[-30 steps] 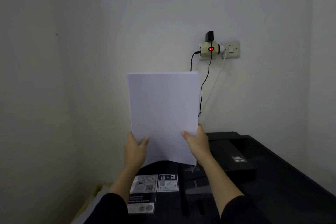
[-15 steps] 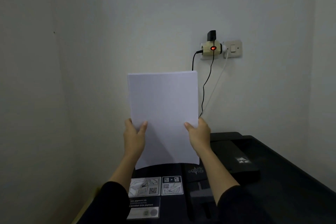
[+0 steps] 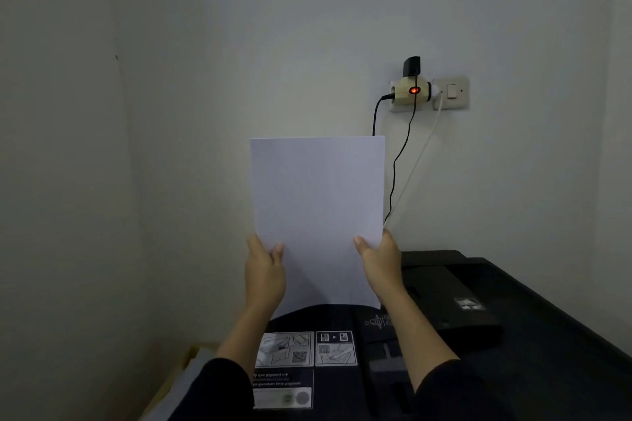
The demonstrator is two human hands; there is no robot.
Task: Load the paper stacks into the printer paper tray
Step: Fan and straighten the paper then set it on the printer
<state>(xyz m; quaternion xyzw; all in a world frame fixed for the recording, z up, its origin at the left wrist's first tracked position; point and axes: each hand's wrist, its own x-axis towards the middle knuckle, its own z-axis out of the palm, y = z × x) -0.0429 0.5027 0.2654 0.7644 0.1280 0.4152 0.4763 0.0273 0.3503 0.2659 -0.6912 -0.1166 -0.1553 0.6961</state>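
A white paper stack [image 3: 318, 202] stands upright in front of me, above the black printer [image 3: 513, 335]. My left hand [image 3: 265, 275] grips its lower left edge, thumb on the front. My right hand [image 3: 381, 267] grips the lower right edge the same way. The stack's bottom edge curves just over the printer's rear paper tray area [image 3: 386, 359], which has a grey guide. Instruction stickers [image 3: 307, 349] lie on the printer top below the paper.
A wall socket adapter [image 3: 412, 90] with a red light and a light switch [image 3: 451, 92] sit on the wall behind, with black and white cables hanging down behind the paper. More paper in a pale box [image 3: 184, 383] lies at lower left.
Both hands have slid higher up the sides of the stack, and the stack's bottom edge sits a little nearer the printer top. The view has shifted slightly.
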